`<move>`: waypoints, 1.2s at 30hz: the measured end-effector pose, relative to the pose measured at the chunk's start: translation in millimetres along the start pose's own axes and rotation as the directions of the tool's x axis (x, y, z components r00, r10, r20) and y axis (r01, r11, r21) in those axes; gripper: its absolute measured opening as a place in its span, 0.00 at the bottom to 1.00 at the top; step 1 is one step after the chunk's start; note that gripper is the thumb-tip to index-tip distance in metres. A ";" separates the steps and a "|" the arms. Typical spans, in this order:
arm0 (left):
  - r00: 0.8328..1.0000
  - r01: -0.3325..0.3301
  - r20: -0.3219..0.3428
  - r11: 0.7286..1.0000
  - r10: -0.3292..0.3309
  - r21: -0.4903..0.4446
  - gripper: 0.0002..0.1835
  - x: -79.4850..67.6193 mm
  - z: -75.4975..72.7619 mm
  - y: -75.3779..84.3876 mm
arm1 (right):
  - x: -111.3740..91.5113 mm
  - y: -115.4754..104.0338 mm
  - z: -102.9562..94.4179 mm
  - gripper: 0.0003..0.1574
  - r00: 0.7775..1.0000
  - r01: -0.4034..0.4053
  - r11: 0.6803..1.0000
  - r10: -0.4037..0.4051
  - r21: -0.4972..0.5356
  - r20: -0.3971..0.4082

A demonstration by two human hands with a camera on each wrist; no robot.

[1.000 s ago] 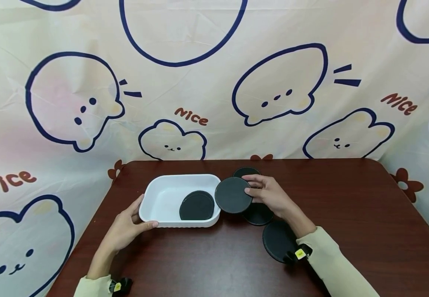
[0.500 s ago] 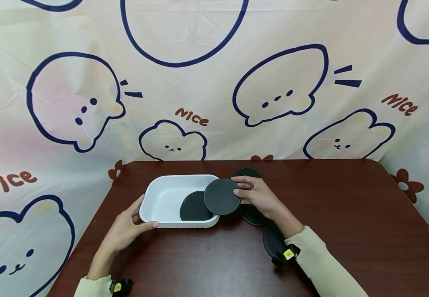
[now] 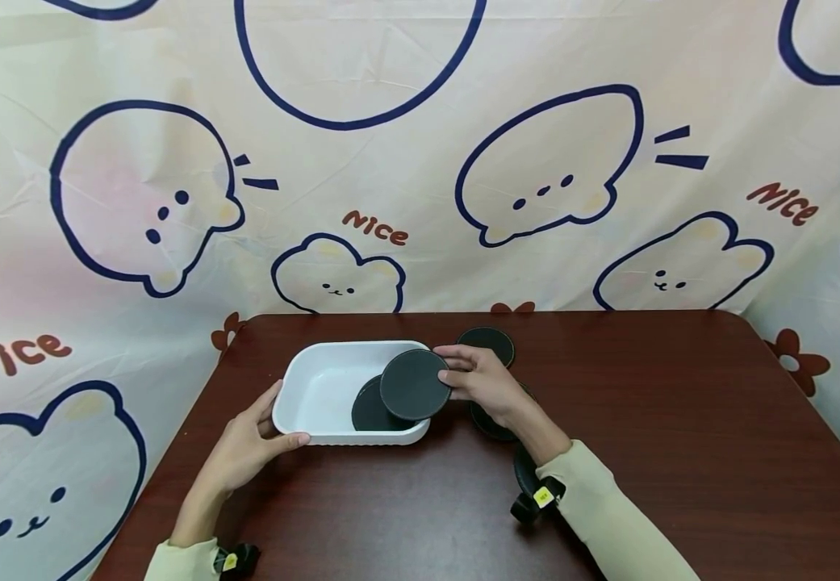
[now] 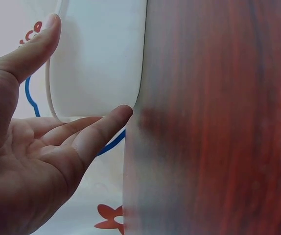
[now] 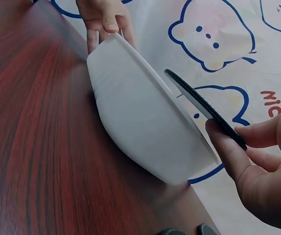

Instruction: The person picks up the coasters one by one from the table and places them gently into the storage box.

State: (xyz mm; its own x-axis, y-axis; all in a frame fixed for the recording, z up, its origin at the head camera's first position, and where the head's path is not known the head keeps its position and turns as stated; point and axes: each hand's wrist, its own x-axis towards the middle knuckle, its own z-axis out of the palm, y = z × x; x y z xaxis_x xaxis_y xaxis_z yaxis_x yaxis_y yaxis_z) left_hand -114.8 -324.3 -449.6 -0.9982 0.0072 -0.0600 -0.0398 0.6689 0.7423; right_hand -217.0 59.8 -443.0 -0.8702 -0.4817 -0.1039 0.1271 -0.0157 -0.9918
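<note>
My left hand (image 3: 244, 445) holds the left end of a white rectangular plastic container (image 3: 314, 393), thumb at the front rim and fingers round the end, as the left wrist view (image 4: 99, 61) shows too. One round black coaster (image 3: 370, 408) lies inside it, towards the right. Above the container's right end, a second black coaster (image 3: 415, 385) is pinched at its right edge between the thumb and fingers of my right hand (image 3: 488, 391). In the right wrist view, this coaster (image 5: 204, 107) is tilted and above the rim, overlapping the coaster inside in the head view.
On the dark brown table (image 3: 681, 420), more black coasters lie right of the container: one at the back (image 3: 491, 342), and others partly hidden under my right hand and forearm. A patterned cloth (image 3: 420, 177) hangs behind the table.
My right hand has moved left with its coaster, from beside the container's right end to over it. My left hand and the container have stayed put.
</note>
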 end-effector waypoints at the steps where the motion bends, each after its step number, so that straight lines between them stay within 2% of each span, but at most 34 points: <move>1: 1.000 0.002 0.001 1.000 -0.002 0.001 0.64 0.0 0.0 0.1 | 0.3 -0.3 1.8 0.34 1.000 0.001 1.000 -0.001 0.002 0.000; 8: 1.000 0.016 -0.009 1.000 -0.015 0.011 0.64 1.3 -0.5 -0.9 | 6.7 0.1 15.5 0.33 1.000 0.013 1.000 -0.013 -0.005 0.004; 17: 1.000 0.010 -0.004 1.000 -0.010 0.011 0.64 2.0 -0.7 -1.8 | 11.5 -0.5 30.9 0.31 0.999 -0.020 1.000 0.020 -0.008 -0.025; 25: 1.000 0.014 -0.006 1.000 -0.014 0.004 0.64 2.3 -1.5 -1.9 | 18.1 -1.2 42.9 0.32 1.000 -0.006 1.000 0.007 -0.019 0.012; 36: 1.000 0.008 -0.011 1.000 -0.008 -0.005 0.63 2.3 -1.5 -1.8 | 28.0 -2.7 58.2 0.30 1.000 -0.023 0.999 0.023 -0.041 0.009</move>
State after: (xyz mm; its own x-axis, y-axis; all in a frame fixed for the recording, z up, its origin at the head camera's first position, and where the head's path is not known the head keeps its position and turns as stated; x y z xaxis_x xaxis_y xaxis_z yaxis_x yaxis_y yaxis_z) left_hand -117.0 -326.6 -450.1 -0.9983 -0.0061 -0.0585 -0.0478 0.6649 0.7454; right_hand -214.1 -4.7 -438.8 -0.8625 -0.4901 -0.1264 0.1276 0.0311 -0.9913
